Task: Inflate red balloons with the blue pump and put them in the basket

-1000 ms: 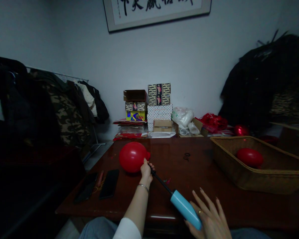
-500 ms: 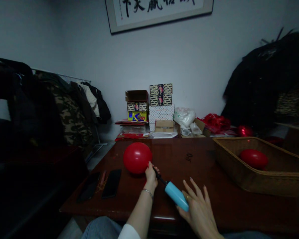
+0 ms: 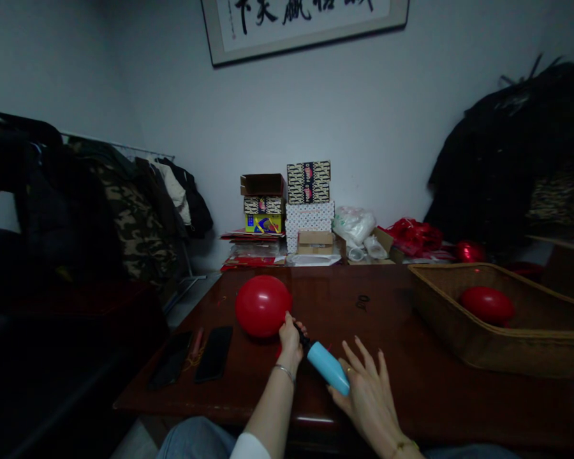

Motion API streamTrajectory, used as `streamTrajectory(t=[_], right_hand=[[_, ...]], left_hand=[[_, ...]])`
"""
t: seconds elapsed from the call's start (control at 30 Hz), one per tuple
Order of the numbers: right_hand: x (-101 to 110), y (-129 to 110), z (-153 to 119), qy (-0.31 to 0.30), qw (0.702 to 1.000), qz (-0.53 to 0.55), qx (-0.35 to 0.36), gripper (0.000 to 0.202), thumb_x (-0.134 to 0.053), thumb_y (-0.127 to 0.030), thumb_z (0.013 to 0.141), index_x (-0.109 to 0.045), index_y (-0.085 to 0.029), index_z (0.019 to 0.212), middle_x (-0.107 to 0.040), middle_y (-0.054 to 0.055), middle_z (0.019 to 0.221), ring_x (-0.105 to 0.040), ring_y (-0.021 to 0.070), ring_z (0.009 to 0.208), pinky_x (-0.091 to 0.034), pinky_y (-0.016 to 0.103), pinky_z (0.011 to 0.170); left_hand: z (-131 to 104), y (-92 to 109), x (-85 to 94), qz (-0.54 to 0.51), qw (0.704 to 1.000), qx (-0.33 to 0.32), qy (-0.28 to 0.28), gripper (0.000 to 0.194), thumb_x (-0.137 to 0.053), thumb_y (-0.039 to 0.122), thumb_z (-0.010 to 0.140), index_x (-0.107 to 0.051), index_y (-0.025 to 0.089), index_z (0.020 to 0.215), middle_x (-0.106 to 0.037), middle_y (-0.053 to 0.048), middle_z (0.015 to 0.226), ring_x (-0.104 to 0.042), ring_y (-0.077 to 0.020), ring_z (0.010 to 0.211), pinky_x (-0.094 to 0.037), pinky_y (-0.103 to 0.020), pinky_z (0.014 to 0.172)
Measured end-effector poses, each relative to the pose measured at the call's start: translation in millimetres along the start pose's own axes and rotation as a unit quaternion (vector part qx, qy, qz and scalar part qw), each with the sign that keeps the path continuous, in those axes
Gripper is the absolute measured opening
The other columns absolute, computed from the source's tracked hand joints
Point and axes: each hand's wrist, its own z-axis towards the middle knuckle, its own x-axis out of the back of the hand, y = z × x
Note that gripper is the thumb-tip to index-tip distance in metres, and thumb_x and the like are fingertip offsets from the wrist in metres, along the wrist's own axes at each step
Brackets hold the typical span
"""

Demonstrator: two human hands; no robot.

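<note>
A round, inflated red balloon (image 3: 263,306) is just above the table on the left of centre. My left hand (image 3: 291,336) is closed around its neck and the black nozzle end of a hand balloon pump. The pump's light-blue barrel (image 3: 328,368) slants down to the right, close to my left hand. At its lower end, my right hand (image 3: 370,395) holds the barrel between thumb and palm, with the other fingers stretched out and spread. The join of balloon and nozzle is hidden by my left fingers.
A wicker basket (image 3: 483,347) with another red balloon (image 3: 486,305) stands at the right. Left of my hands lie dark phones (image 3: 213,354) and a small reddish stick. Black scissors (image 3: 362,302) lie farther back. Boxes (image 3: 310,220) and plastic bags (image 3: 354,224) stand beyond the table.
My right hand has pushed the blue barrel up and left towards my left hand, so less of the black shaft shows. The balloon looks slightly bigger.
</note>
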Motion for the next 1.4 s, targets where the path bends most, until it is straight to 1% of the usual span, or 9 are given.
streamTrajectory(t=[0.2, 0.33, 0.43, 0.53, 0.77, 0.93, 1.13, 1.27, 1.4], right_hand=[[-8.6, 31.2, -29.6, 0.015, 0.999, -0.021, 0.029, 0.044, -0.056, -0.044, 0.073, -0.062, -0.024, 0.112, -0.045, 0.006, 0.138, -0.029, 0.0326, 0.132, -0.007, 0.06, 0.108], [-10.3, 51.7, -50.7, 0.021, 0.999, -0.023, 0.035, 0.043, -0.057, -0.047, 0.072, -0.063, -0.028, 0.11, -0.048, 0.004, 0.136, -0.032, 0.0335, 0.131, -0.011, 0.061, 0.107], [-7.8, 60.6, -61.1, 0.02, 0.999, -0.023, 0.035, 0.045, -0.058, -0.049, 0.071, -0.063, -0.029, 0.111, -0.048, 0.004, 0.135, -0.032, 0.0349, 0.13, -0.014, 0.062, 0.105], [-5.2, 62.5, -64.5, 0.017, 0.999, -0.026, 0.031, 0.045, -0.058, -0.05, 0.071, -0.064, -0.029, 0.11, -0.047, 0.004, 0.136, -0.032, 0.0348, 0.13, -0.015, 0.062, 0.105], [-5.6, 49.3, -51.5, 0.022, 0.999, -0.029, 0.029, 0.041, -0.058, -0.045, 0.072, -0.065, -0.027, 0.108, -0.046, 0.004, 0.137, -0.03, 0.0338, 0.132, -0.012, 0.061, 0.107], [-2.6, 23.7, -23.1, 0.016, 0.999, -0.024, 0.024, 0.039, -0.057, -0.041, 0.072, -0.065, -0.023, 0.106, -0.045, 0.005, 0.138, -0.028, 0.033, 0.133, -0.009, 0.059, 0.108], [-2.9, -1.5, 10.2, 0.004, 1.0, 0.003, 0.009, 0.037, -0.057, -0.038, 0.072, -0.066, -0.022, 0.103, -0.048, 0.006, 0.136, -0.026, 0.0311, 0.134, -0.006, 0.058, 0.109], [-8.2, -6.0, 14.9, -0.003, 1.0, 0.009, 0.005, 0.037, -0.057, -0.039, 0.072, -0.066, -0.022, 0.103, -0.047, 0.004, 0.136, -0.025, 0.0304, 0.134, -0.003, 0.057, 0.109], [-7.1, -5.5, 12.6, -0.016, 1.0, 0.011, -0.004, 0.037, -0.057, -0.04, 0.072, -0.066, -0.022, 0.103, -0.048, 0.005, 0.136, -0.026, 0.0309, 0.134, -0.004, 0.057, 0.109]], left_hand=[[9.8, 5.9, 2.5, -0.01, 1.0, -0.006, -0.006, 0.039, -0.058, 0.054, 0.077, -0.04, 0.02, 0.071, -0.042, 0.006, 0.047, -0.039, -0.0072, 0.035, -0.03, -0.019, 0.036], [15.1, 11.8, 3.3, -0.007, 1.0, -0.006, 0.004, 0.037, -0.055, 0.053, 0.08, -0.04, 0.02, 0.071, -0.042, 0.007, 0.048, -0.039, -0.0071, 0.035, -0.031, -0.019, 0.036], [15.8, 14.2, 2.3, -0.01, 1.0, -0.008, 0.008, 0.036, -0.055, 0.051, 0.081, -0.04, 0.019, 0.071, -0.042, 0.007, 0.048, -0.04, -0.007, 0.035, -0.03, -0.018, 0.036], [14.2, 13.9, 1.4, -0.006, 1.0, -0.005, 0.004, 0.035, -0.052, 0.05, 0.083, -0.041, 0.019, 0.071, -0.042, 0.006, 0.048, -0.04, -0.0069, 0.036, -0.03, -0.018, 0.037], [9.7, 12.0, 1.8, -0.008, 1.0, -0.01, 0.005, 0.039, -0.055, 0.055, 0.078, -0.04, 0.019, 0.071, -0.041, 0.007, 0.048, -0.039, -0.0068, 0.036, -0.03, -0.018, 0.037], [5.7, 5.7, 0.4, -0.006, 1.0, -0.008, -0.007, 0.037, -0.054, 0.054, 0.079, -0.04, 0.02, 0.072, -0.042, 0.006, 0.048, -0.039, -0.0076, 0.036, -0.03, -0.019, 0.037], [0.4, -0.5, -2.4, 0.002, 1.0, 0.005, -0.004, 0.036, -0.053, 0.052, 0.081, -0.04, 0.02, 0.07, -0.043, 0.006, 0.047, -0.04, -0.0082, 0.036, -0.032, -0.02, 0.038], [-0.9, -1.0, -1.5, 0.011, 1.0, 0.01, 0.009, 0.035, -0.051, 0.05, 0.083, -0.04, 0.02, 0.07, -0.043, 0.005, 0.046, -0.041, -0.0085, 0.036, -0.033, -0.02, 0.038], [-1.2, -3.6, 0.7, 0.007, 1.0, 0.007, 0.004, 0.036, -0.052, 0.051, 0.082, -0.04, 0.02, 0.069, -0.042, 0.006, 0.046, -0.04, -0.0079, 0.036, -0.034, -0.02, 0.039]])
